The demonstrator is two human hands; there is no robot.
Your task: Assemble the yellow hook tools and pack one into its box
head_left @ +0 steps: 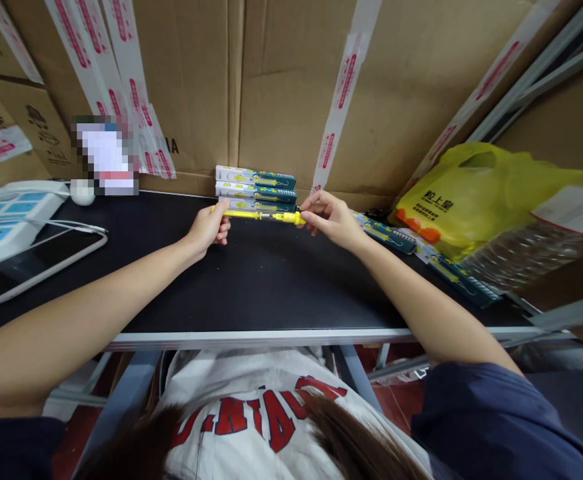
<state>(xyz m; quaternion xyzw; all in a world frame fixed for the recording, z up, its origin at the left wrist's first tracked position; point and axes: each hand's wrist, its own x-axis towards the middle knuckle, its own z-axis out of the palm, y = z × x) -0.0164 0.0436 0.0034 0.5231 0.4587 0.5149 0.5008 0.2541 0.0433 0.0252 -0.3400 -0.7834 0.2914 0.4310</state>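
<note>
A slim yellow tester pen (266, 215) with a clear middle section lies level between my two hands, just above the black table. My left hand (207, 229) is closed around its left end, thumb along the top. At the thicker right end, my right hand (334, 219) pinches the yellow cap with thumb and fingertips. Right behind the pen lie several printed boxes (255, 193) in a stack, showing a picture of a similar yellow tool. More printed boxes (389, 235) lie in a row beyond my right forearm.
The black tabletop (271, 287) has a metal front edge. Large taped cardboard boxes (281, 80) wall the back. At left are a white power strip (31, 207), a white-framed device (36, 260) and a blurred-out phone (106, 157). A yellow plastic bag (471, 193) sits at right.
</note>
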